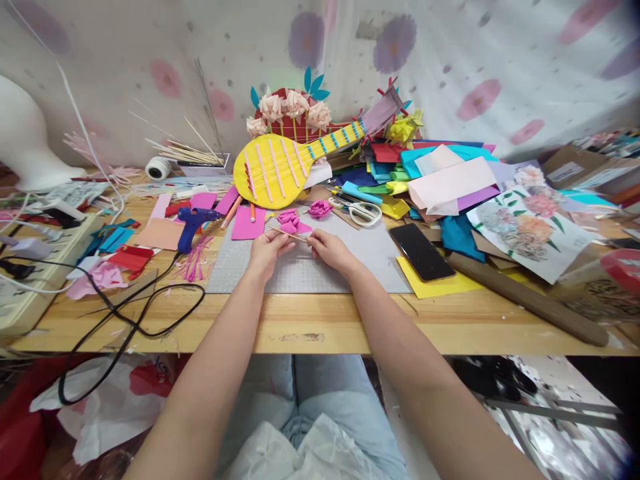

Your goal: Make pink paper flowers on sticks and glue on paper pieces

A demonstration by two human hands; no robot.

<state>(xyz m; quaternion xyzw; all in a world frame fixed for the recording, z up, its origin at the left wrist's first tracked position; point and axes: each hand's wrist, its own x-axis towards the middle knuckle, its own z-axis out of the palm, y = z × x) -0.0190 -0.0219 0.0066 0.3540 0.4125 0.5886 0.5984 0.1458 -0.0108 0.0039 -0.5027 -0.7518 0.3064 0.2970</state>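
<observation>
My left hand (267,251) and my right hand (331,251) rest on a grey cutting mat (310,267) at the middle of the wooden table (320,323). Both hands pinch a thin wooden stick (287,233) that runs between them, with a pink foam flower (290,221) at its far end. A second pink foam flower (320,209) lies just beyond on the mat. A yellow paper guitar (280,167) with pink strings leans behind it.
A blue glue gun (193,223) with a black cord (125,320) lies to the left. White-handled scissors (363,212) and a black phone (421,252) lie to the right, beside a heap of coloured sheets (435,173). A brown wooden rod (525,297) lies at the right.
</observation>
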